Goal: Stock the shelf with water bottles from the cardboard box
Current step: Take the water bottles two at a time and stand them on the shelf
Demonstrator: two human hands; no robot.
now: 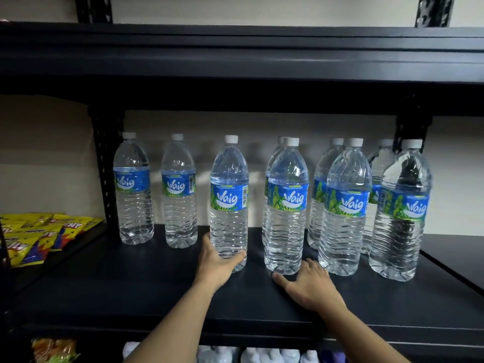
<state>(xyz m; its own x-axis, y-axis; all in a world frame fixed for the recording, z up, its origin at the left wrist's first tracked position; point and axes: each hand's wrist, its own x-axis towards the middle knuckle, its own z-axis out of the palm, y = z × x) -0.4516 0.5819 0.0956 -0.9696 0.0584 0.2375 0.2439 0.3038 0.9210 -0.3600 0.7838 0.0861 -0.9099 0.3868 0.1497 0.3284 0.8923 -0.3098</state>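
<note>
Several clear water bottles with white caps and blue labels stand upright on a black shelf point(131, 279). My left hand point(218, 260) grips the base of the middle bottle point(229, 197), which stands on the shelf. My right hand point(310, 284) lies flat on the shelf, fingers spread, its fingertips at the base of the neighbouring bottle point(286, 205). Two bottles point(133, 189) stand apart at the back left. More bottles point(345, 205) stand in pairs to the right. No cardboard box is in view.
Yellow snack bags point(39, 237) lie on the adjoining shelf at the left. The upper shelf board point(241, 58) hangs close above the bottle caps. White and purple containers point(262, 355) show on the shelf below, with a snack pack point(53, 349) at the lower left.
</note>
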